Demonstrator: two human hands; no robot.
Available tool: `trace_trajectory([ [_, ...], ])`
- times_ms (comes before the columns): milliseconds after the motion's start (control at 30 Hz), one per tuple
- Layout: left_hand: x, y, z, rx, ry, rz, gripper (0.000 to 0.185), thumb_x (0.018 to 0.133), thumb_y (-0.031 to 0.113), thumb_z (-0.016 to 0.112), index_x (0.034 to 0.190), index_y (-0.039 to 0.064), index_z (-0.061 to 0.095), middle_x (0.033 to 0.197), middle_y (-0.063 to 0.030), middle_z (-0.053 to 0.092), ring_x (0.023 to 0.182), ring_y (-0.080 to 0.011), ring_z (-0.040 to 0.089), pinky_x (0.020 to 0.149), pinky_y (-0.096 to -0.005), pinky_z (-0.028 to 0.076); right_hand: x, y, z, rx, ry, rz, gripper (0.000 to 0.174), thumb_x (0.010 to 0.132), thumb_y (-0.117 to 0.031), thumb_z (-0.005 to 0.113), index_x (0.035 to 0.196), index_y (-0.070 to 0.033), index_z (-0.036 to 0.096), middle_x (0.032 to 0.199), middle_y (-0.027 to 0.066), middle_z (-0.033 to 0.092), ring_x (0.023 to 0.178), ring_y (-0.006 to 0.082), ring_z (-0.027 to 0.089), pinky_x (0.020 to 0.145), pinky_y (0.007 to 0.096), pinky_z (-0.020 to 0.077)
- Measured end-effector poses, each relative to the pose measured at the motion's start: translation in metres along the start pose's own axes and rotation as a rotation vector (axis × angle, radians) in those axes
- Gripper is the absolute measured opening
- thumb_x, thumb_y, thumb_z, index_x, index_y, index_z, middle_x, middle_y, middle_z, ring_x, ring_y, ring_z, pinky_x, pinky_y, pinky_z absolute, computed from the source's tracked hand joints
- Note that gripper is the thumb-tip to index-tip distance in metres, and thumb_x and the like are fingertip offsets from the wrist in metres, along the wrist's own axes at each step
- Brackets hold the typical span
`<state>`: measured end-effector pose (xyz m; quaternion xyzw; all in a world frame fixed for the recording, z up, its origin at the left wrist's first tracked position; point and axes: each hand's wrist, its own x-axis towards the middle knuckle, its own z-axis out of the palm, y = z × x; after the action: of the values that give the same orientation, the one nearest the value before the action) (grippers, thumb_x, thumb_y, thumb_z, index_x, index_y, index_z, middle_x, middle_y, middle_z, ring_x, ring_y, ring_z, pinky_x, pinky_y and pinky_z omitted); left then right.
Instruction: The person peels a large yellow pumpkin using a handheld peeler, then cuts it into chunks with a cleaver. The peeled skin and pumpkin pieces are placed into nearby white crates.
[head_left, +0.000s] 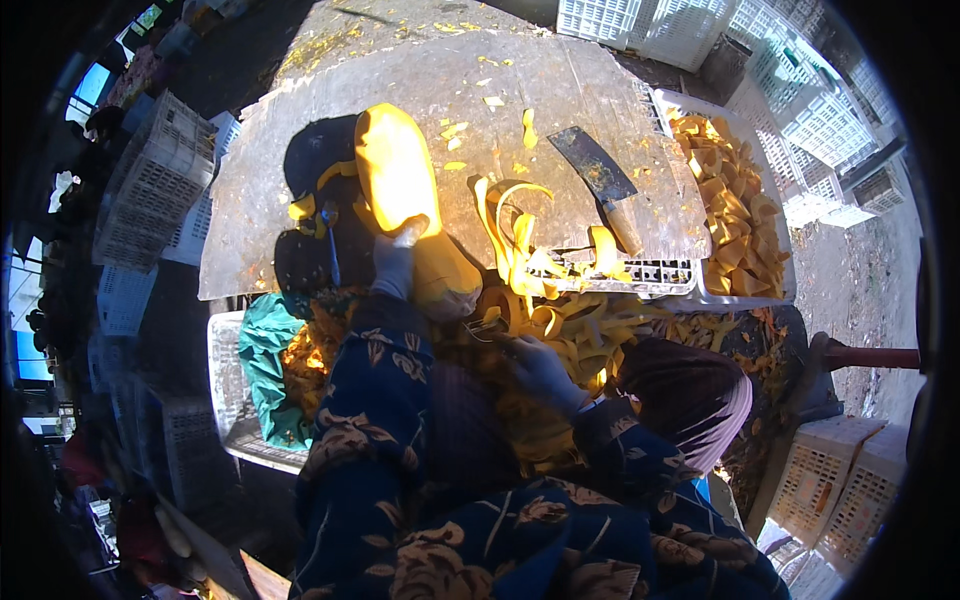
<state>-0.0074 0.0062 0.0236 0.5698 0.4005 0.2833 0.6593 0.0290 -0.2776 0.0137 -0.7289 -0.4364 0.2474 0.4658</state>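
Note:
A long peeled yellow squash (396, 169) stands out brightly on the worn wooden board (315, 97), its near end extending over the board's edge. My gloved left hand (394, 262) rests against the squash's left side, gripping it. My gloved right hand (541, 371) is closed on a peeler (484, 327), low beside the near end of the squash. Long curled peel strips (510, 232) lie on the board's near edge. Farther right is a cleaver (596, 169) with a wooden handle. A blue-handled tool (332, 244) lies in shadow left of my left hand.
A white crate of cut squash pieces (731, 217) stands at the right. At the left, a white basket (225, 375) holds a green bag (262, 367) and orange pulp. Peel strips (592, 319) are heaped below the board. Stacked plastic crates (154, 187) stand on both sides.

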Motion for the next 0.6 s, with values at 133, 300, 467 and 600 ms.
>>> trace_trajectory([
  [133,0.002,-0.007,-0.003,0.020,0.009,0.006,0.044,0.078,0.028,0.075,0.106,-0.004,0.066,0.097,-0.0110,0.066,0.084,-0.0194,0.062,0.074,-0.0307,0.050,-0.044,0.002,-0.012,-0.020,0.030,-0.015,0.030,0.088,-0.017,0.058,0.115,-0.004,0.061,0.095,0.0188,0.063,0.081,0.0365,0.061,0.072,0.0403,0.0503],
  [300,-0.020,0.018,0.013,0.023,0.046,0.075,0.046,0.077,0.030,0.076,0.105,-0.006,0.066,0.100,-0.0132,0.066,0.088,-0.0192,0.061,0.077,-0.0314,0.050,0.028,-0.009,-0.041,-0.019,0.057,-0.017,0.023,0.089,-0.018,0.056,0.102,0.000,0.063,0.083,0.0167,0.062,0.076,0.0297,0.062,0.069,0.0371,0.0483],
  [467,-0.018,0.021,0.016,0.225,0.079,0.085,0.050,0.075,0.028,0.079,0.104,-0.009,0.063,0.107,-0.0160,0.063,0.090,-0.0190,0.060,0.078,-0.0320,0.050,0.071,-0.007,-0.032,0.168,0.053,0.076,0.022,0.089,-0.018,0.054,0.095,0.002,0.063,0.079,0.0145,0.063,0.072,0.0247,0.061,0.067,0.0362,0.0472],
  [600,-0.003,-0.007,0.012,0.144,0.131,0.083,0.065,0.073,0.027,0.080,0.115,-0.012,0.052,0.109,-0.0182,0.061,0.091,-0.0221,0.060,0.079,-0.0327,0.051,0.082,0.005,-0.021,0.107,-0.044,0.019,0.029,0.089,-0.019,0.054,0.109,0.000,0.062,0.089,0.0168,0.065,0.082,0.0258,0.063,0.075,0.0346,0.0483],
])
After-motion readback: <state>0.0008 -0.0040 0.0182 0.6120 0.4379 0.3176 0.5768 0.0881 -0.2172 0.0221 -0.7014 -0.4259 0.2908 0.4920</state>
